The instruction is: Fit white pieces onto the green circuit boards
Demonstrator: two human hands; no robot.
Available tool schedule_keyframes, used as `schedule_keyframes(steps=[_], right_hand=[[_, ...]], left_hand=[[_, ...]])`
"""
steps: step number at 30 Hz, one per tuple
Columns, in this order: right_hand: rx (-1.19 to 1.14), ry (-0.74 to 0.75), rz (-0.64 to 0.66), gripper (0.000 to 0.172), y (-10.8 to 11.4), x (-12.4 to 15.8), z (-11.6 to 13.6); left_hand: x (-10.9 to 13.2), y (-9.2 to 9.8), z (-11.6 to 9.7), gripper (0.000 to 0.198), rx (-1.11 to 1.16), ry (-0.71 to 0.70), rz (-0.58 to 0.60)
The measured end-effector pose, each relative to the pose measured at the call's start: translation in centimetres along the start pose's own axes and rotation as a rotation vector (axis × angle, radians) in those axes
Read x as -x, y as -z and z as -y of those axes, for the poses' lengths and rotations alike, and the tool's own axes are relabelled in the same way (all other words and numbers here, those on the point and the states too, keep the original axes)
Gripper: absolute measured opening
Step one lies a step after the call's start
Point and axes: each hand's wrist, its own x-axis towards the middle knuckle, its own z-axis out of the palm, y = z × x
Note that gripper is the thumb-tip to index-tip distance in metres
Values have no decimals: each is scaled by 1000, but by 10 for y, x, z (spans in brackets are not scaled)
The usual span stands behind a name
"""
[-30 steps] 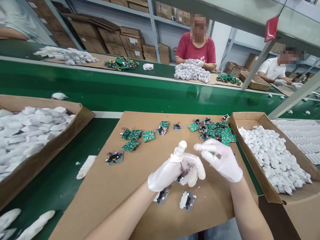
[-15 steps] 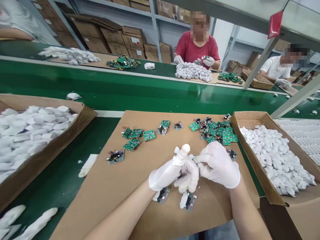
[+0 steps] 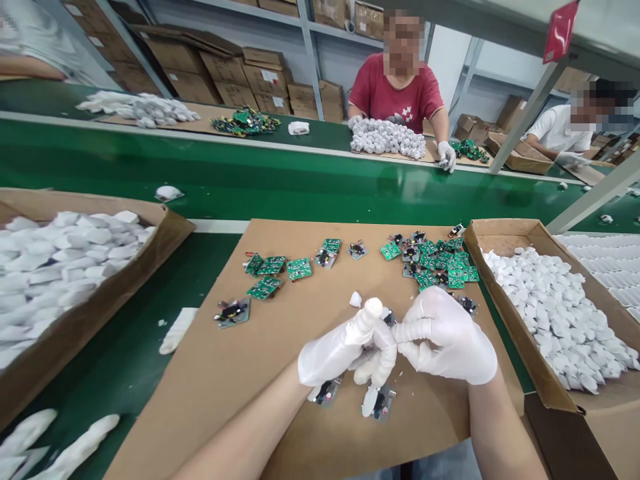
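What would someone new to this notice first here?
Two white-gloved hands, the left hand and right hand, meet fingertip to fingertip over the cardboard sheet at centre. Beyond them lies a scatter of green circuit boards, and a cardboard box heaped with white parts sits to the right.

Open across bare cardboard sheet (image 3: 225, 380) at near left. Blocked rightward by carton wall (image 3: 503, 310), ahead by scattered circuit boards (image 3: 440, 263)
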Motion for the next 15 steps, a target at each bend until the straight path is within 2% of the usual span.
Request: schedule_keyframes(steps=[3,9,15], right_hand=[[110,-14,56,27,-1,1,2],[372,50,-58,26,-6,3,6],[414,59,-62,23,-7,6,6]], left_hand=[[0,1,3,95,-25,-3,-36],[-1,2,7,97,-83,-5,-76],[-4,3,7,97,-6,38,81]])
